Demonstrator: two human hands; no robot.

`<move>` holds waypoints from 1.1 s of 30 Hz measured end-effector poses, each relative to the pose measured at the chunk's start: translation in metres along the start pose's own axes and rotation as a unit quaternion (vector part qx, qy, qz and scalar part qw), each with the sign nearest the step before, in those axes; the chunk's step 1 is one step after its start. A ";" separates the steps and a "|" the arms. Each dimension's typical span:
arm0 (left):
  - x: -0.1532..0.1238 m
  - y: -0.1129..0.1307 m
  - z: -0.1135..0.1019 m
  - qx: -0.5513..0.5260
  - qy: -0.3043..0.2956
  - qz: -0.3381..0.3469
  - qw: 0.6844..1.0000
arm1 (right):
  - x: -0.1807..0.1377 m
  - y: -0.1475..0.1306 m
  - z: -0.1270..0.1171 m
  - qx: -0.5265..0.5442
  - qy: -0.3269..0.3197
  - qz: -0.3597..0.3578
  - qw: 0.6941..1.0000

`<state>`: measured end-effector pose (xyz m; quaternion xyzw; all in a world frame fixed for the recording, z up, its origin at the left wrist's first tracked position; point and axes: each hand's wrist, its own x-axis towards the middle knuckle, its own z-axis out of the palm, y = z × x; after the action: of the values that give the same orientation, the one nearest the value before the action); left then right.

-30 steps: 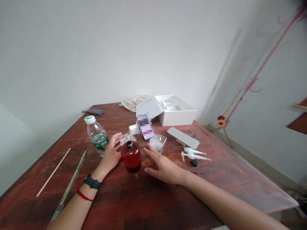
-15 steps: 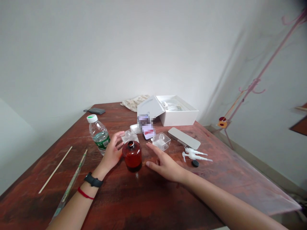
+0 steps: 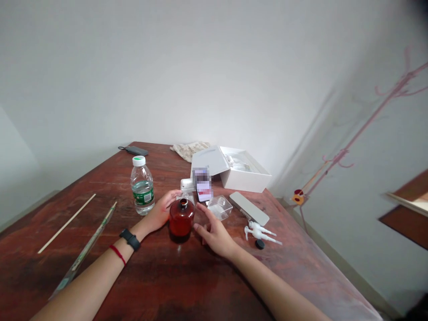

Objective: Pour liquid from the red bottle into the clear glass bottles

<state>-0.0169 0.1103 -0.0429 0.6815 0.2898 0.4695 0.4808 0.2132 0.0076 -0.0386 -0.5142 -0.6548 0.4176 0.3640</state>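
Observation:
An amber, round-shouldered bottle (image 3: 181, 221) stands upright and uncapped in front of me, with dark reddish liquid or glass low in it. My left hand (image 3: 162, 211) is at its left side, fingers stretched forward and partly hidden behind it. On the other side, my right hand (image 3: 216, 232) has its fingers apart, thumb and fingertips at or very near the bottle's right wall; firm contact cannot be made out. Clear plastic pieces lie just beyond the hands, one (image 3: 220, 207) near my right fingertips. Left of my left hand stands a water bottle (image 3: 143, 189) with a green label and white cap.
White pump heads (image 3: 259, 232), a black cap (image 3: 260, 244) and a grey flat case (image 3: 249, 208) lie to the right. Behind are a phone (image 3: 203, 191), a white box (image 3: 247, 176) and a cloth (image 3: 190, 150). A thin stick (image 3: 67, 224) and a wrapped stick (image 3: 88, 247) lie left.
My right hand has come in toward the amber bottle, narrowing the gap. My left hand stays beside it. The whole view has shifted slightly.

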 end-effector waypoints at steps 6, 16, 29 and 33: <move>0.002 -0.003 -0.001 -0.028 -0.013 -0.011 0.999 | 0.002 0.010 -0.002 -0.106 0.051 -0.056 0.991; 0.002 -0.014 -0.003 -0.048 0.014 -0.023 0.998 | -0.002 0.008 -0.005 -0.146 0.043 -0.044 0.987; -0.008 0.002 0.006 -0.022 -0.031 -0.030 0.999 | -0.003 0.010 -0.004 -0.069 0.047 -0.055 0.995; -0.009 0.008 0.009 -0.012 -0.035 -0.018 0.999 | 0.000 0.013 -0.008 -0.067 0.044 -0.023 0.997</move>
<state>-0.0125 0.0963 -0.0398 0.6864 0.2790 0.4399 0.5075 0.2256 0.0106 -0.0474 -0.5403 -0.6762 0.3411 0.3668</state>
